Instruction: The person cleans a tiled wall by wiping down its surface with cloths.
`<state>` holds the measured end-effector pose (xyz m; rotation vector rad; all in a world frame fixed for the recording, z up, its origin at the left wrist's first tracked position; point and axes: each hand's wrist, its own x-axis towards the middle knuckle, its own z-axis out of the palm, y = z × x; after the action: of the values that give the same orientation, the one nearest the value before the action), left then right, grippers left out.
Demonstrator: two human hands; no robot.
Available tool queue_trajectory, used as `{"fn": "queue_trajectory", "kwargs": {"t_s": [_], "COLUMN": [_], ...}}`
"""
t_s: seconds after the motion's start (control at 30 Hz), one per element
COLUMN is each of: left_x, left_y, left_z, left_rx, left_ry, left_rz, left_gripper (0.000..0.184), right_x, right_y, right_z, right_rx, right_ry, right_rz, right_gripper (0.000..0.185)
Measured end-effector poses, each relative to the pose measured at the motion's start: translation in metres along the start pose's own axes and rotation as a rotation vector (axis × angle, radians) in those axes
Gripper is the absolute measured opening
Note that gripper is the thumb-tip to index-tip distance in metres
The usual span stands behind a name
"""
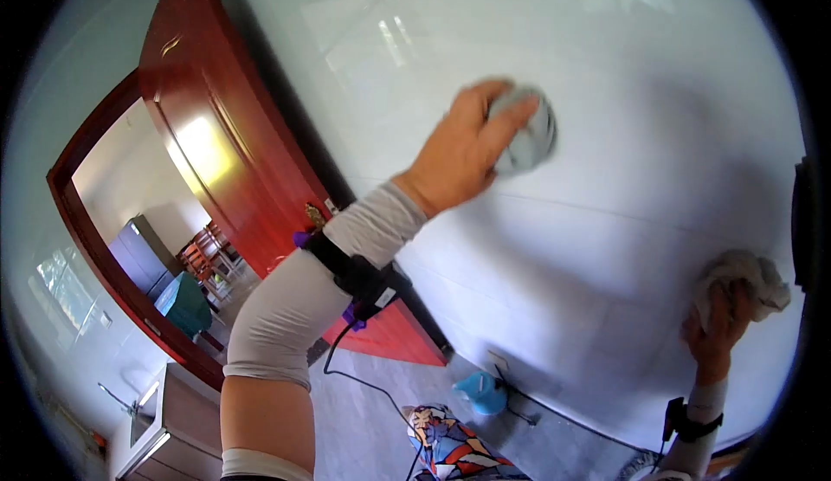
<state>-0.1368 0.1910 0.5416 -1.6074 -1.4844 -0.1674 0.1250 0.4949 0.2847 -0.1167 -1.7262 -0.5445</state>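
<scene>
My left hand (472, 139) is closed around a rounded grey-green scrubber (530, 135), held against the glossy white tiled wall (606, 161). Its exact kind is blurred, and the palm hides part of it. Lower down at the right, my right hand (720, 321) grips a crumpled greyish cloth (746, 277) close to the same wall; whether the cloth touches the tiles I cannot tell. Pale sleeves cover parts of both arms. A black strap device (355, 277) with a cable sits on the left forearm, and a black band (692, 420) circles the right wrist.
A red-brown door (225, 126) stands open at the left, with chairs (203, 251) and a covered table (183, 306) beyond it. On the grey floor (346, 403) is a blue plastic container (481, 392). A sink cabinet (177, 420) stands lower left. The cable (381, 387) hangs below my left arm.
</scene>
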Motion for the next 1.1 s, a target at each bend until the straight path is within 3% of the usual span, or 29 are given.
{"fn": "queue_trajectory", "kwargs": {"t_s": [0.07, 0.2, 0.27, 0.37, 0.47, 0.53, 0.6, 0.7, 0.77, 0.83, 0.93, 0.97, 1.07, 1.1], "left_x": [-0.03, -0.065, -0.07, -0.061, -0.035, 0.001, 0.037, 0.078, 0.097, 0.1, 0.084, 0.075, 0.04, 0.025], "left_y": [0.002, -0.013, -0.024, -0.052, -0.089, -0.095, -0.093, -0.082, -0.068, -0.05, 0.016, 0.026, 0.052, 0.05], "left_z": [0.012, 0.02, 0.015, 0.004, -0.009, -0.025, -0.039, -0.058, -0.057, -0.041, -0.021, -0.01, 0.009, 0.022], "left_rx": [-0.078, -0.08, -0.141, -0.055, -0.02, -0.409, -0.23, -0.317, -0.471, 0.2, 0.061, 0.06, -0.016, -0.028], "left_ry": [-0.168, -0.197, -0.14, 0.057, 0.212, 0.357, 0.493, 0.477, 0.375, 0.327, 0.146, 0.13, -0.038, -0.088], "left_rz": [0.027, 0.013, -0.231, -0.361, -0.617, -0.865, -0.851, -0.742, -0.515, -0.186, -0.053, 0.1, 0.21, 0.263], "left_gripper": [0.082, 0.077, 0.077, 0.077, 0.058, 0.045, 0.039, 0.041, 0.039, 0.055, 0.082, 0.08, 0.056, 0.068], "right_x": [0.002, 0.006, 0.006, 0.005, 0.006, 0.005, 0.006, 0.007, 0.007, 0.007, 0.004, 0.003, 0.006, 0.005], "right_y": [0.003, -0.005, -0.007, -0.008, -0.008, -0.008, -0.009, -0.009, -0.009, -0.01, -0.009, -0.008, -0.006, -0.006], "right_z": [0.002, -0.003, -0.004, -0.003, -0.004, -0.002, -0.001, -0.003, -0.003, -0.001, 0.001, 0.001, 0.0, 0.0], "right_rx": [0.024, 0.061, 0.051, 0.02, 0.009, 0.006, 0.006, 0.019, 0.005, -0.005, -0.004, 0.004, 0.068, 0.059], "right_ry": [0.038, 0.032, 0.019, 0.032, 0.021, 0.024, 0.021, 0.026, 0.015, 0.025, 0.03, 0.024, 0.04, 0.043], "right_rz": [-0.049, 0.003, 0.016, 0.01, 0.006, 0.001, -0.006, -0.002, 0.006, 0.009, 0.014, 0.019, -0.005, -0.004], "right_gripper": [0.048, 0.048, 0.045, 0.044, 0.044, 0.044, 0.044, 0.044, 0.044, 0.045, 0.045, 0.045, 0.043, 0.043]}}
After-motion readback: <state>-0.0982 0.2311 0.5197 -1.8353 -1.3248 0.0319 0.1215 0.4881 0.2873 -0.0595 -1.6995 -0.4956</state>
